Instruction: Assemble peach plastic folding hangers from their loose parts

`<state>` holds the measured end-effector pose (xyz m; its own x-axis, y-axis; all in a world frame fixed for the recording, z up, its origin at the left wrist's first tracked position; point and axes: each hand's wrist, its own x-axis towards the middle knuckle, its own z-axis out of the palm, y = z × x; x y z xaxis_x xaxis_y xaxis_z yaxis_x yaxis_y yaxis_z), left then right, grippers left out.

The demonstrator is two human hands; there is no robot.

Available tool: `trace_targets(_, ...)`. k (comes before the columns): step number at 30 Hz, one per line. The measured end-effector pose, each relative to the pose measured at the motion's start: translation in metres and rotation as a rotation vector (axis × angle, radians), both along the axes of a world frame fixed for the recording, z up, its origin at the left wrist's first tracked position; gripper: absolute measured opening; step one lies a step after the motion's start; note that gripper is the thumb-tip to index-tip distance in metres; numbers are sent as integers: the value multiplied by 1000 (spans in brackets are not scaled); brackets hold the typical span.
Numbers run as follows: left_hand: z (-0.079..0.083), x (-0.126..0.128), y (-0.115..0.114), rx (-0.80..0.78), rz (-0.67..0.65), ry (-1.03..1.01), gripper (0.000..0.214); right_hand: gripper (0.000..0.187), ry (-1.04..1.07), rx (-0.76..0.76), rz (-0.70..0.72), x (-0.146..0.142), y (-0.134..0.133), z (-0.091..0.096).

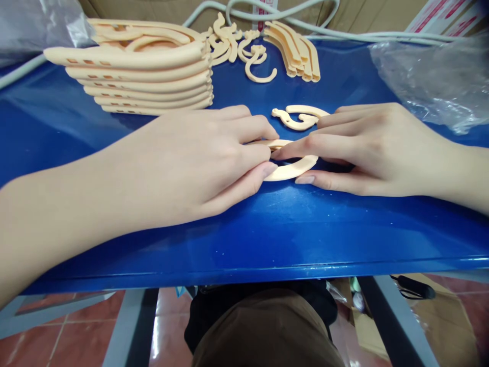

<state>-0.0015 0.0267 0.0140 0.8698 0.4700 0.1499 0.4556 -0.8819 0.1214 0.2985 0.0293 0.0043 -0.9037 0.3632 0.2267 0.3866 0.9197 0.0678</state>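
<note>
Just right of the middle of the blue table (pixel 290 229), a curved cream plastic hanger piece (pixel 290 171) lies between my hands. My left hand (pixel 217 158) is closed on its left part, with the thumb along the near edge. My right hand (pixel 370 148) pinches its right end; the index finger reaches into the curve and the thumb presses on the near side. The palms cover part of the piece. Beyond my right fingers lies a cream plastic hook (pixel 292 122), with another curved cream part (pixel 305 109) behind it, partly hidden by the hand.
A tall stack of cream hanger pieces (pixel 141 81) stands at the back left. Several loose hooks (pixel 225 41) and a pile of curved arms (pixel 296 51) lie behind. Clear plastic bags (pixel 439 81) cover the back right, and a white cable (pixel 362 36) runs along the rear edge.
</note>
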Motion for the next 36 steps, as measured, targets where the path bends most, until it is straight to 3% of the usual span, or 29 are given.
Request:
trace_targets(11, 2, 2, -2, 31, -9, 36, 62, 47, -8, -28, -17, 0, -1, -1)
trace_targets(19, 3, 4, -2, 20, 28, 95, 63, 60, -64, -6, -57, 2, -1, 2)
trace_targets(24, -4, 1, 0, 160, 17, 120, 83, 55, -21, 52, -70, 4, -1, -1)
trace_targets(30, -4, -6, -4, 235, -34, 50, 65, 43, 8, 21, 14, 3, -1, -2)
trace_targets(36, -3, -2, 0, 30, 6, 16, 67, 35, 18, 69, 62, 2, 0, -2)
